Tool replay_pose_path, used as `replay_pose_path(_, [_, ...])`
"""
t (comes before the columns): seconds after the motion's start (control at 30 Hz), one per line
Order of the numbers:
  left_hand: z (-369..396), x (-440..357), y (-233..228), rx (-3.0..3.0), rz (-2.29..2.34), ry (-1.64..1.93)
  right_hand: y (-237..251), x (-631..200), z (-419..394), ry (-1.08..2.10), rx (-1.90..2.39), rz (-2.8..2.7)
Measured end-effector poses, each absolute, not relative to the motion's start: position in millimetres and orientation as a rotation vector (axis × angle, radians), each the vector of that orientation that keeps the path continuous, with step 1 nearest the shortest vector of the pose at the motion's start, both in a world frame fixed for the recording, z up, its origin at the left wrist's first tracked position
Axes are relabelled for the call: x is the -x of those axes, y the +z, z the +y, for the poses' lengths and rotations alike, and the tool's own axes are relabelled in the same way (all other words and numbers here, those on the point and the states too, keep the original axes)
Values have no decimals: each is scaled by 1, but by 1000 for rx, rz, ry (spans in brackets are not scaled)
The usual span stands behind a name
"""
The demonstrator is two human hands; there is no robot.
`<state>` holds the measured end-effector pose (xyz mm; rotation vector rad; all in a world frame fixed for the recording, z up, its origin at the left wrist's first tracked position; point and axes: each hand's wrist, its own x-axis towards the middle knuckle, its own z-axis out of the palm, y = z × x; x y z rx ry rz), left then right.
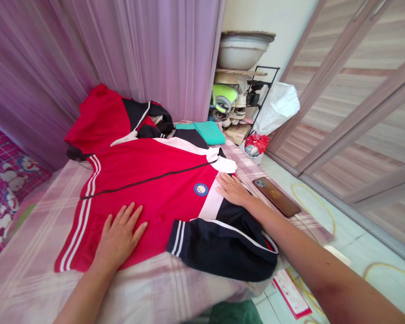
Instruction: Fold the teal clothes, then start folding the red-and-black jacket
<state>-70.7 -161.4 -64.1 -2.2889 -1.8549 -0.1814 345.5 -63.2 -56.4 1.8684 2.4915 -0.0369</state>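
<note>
You are smoothing the red, white-striped sports jacket [148,180], left hand [119,236] and right hand [232,189] both flat and released; folding the navy sleeve [222,245] at 5 o'clock likely comes next.

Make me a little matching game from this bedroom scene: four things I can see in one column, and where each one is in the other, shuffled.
Things:
1. Red zip-up jacket with white stripes
2. Brown rectangular phone
3. Folded teal cloth
4. Left hand

Places:
A. By the bed's edge, beside the right hand
B. Flat on the jacket's red hem
C. Spread on the checked bedsheet
D. Beyond the jacket, near the curtain

Pairs: 1-C, 2-A, 3-D, 4-B
</note>
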Motion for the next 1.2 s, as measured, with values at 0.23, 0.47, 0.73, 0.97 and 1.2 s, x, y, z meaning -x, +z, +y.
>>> replay_pose_path(0.23, [-163, 70, -64, 2268, -1846, -189, -33, -330, -62, 90, -1816, 2655])
replay_pose_path(0.47, [-163, 73, -67, 2283, -1851, -228, -31, -285, -55, -104, -1442, 2842])
replay_pose_path(0.73, [-167, 76, -70, 2294, -1931, -274, -47, -283, -45, -249, -1356, 2897])
replay_pose_path(0.97, [-136, 119, -31, 2195, -2318, -514, -66, -292, -45, -146, -1362, 3075])
replay_pose_path(1.2, [-51, 195, 13, 1642, -2798, -174, -76, -294, -44, -116, -1433, 3192])
